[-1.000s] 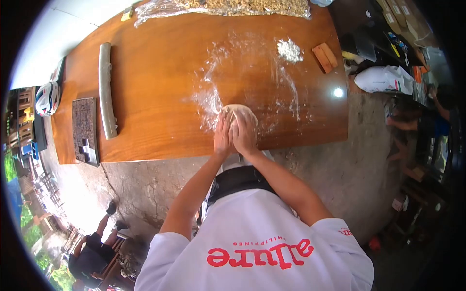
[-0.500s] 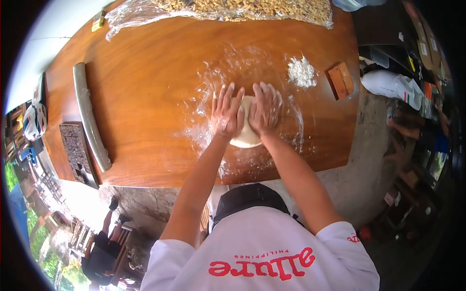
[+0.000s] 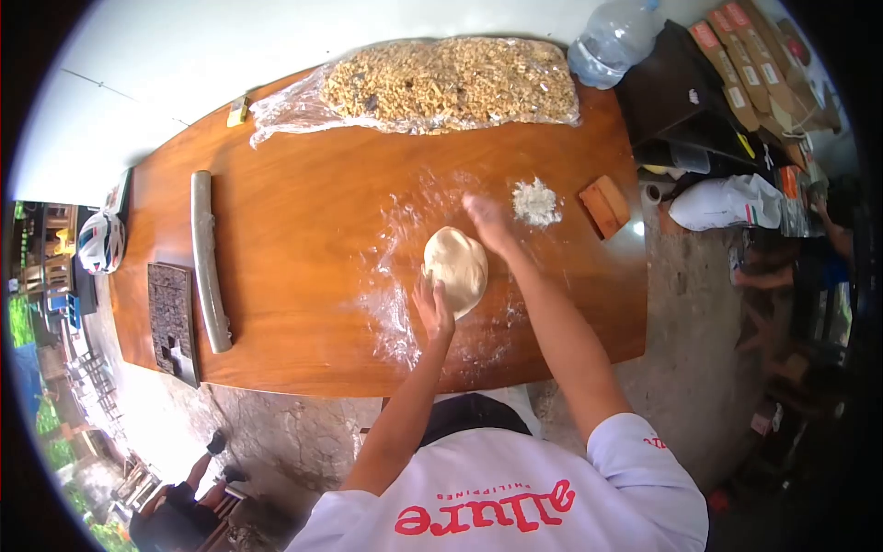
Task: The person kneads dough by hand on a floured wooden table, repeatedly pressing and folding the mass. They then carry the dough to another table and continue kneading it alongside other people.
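A pale, rounded lump of dough [image 3: 457, 271] sits on the flour-dusted part of the wooden table. My left hand [image 3: 434, 305] grips its lower left edge, the thumb over the dough and the fingers along its side. Off the dough, just beyond its upper right side, my right hand [image 3: 489, 224] is smeared by motion, so its finger shape does not show. A small heap of white flour [image 3: 536, 202] lies to the right of that hand.
A brown block [image 3: 604, 207] is near the right table edge. Leftward lie a long grey tube [image 3: 208, 262] and a dark carved board [image 3: 172, 317]. A plastic bag of tan pieces [image 3: 451, 87] and a clear bottle [image 3: 614, 44] stand at the back. A person [image 3: 175, 520] is at lower left.
Both hands were pressing on the dough; the right has come off it toward the flour heap, and the left has shifted to its lower left edge. The camera view has tilted up.
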The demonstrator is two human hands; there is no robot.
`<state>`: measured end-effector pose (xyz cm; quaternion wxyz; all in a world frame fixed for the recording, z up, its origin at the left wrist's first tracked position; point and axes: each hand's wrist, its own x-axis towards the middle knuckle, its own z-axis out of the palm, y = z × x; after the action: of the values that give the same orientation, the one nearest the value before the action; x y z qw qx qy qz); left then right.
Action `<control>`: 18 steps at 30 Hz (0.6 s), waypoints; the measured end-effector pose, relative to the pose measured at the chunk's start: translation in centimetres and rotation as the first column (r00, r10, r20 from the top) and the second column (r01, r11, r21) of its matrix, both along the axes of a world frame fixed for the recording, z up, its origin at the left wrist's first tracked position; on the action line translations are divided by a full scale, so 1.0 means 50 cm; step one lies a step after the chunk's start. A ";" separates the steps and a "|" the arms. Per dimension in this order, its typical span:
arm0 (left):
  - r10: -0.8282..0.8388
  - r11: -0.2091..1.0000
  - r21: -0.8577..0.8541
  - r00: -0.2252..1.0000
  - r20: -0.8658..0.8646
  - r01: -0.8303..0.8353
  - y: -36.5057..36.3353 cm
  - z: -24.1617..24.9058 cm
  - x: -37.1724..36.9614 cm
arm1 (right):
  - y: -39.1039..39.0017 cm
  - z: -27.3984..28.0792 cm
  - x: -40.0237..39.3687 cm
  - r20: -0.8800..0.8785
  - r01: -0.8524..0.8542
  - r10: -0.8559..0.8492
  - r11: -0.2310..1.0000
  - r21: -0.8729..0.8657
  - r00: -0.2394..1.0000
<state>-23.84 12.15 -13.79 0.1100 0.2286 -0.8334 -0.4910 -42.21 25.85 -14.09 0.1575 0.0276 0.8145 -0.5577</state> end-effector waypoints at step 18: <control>-0.569 0.816 -0.079 0.820 0.059 0.572 -0.092 0.042 0.035 | -0.059 0.123 0.475 -0.452 0.019 0.218 0.886 0.464 0.865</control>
<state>-22.08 7.55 -11.69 -0.0454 -0.0288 -0.8872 -0.4583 -18.47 22.92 -7.96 -0.0367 -0.1225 0.9348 -0.3314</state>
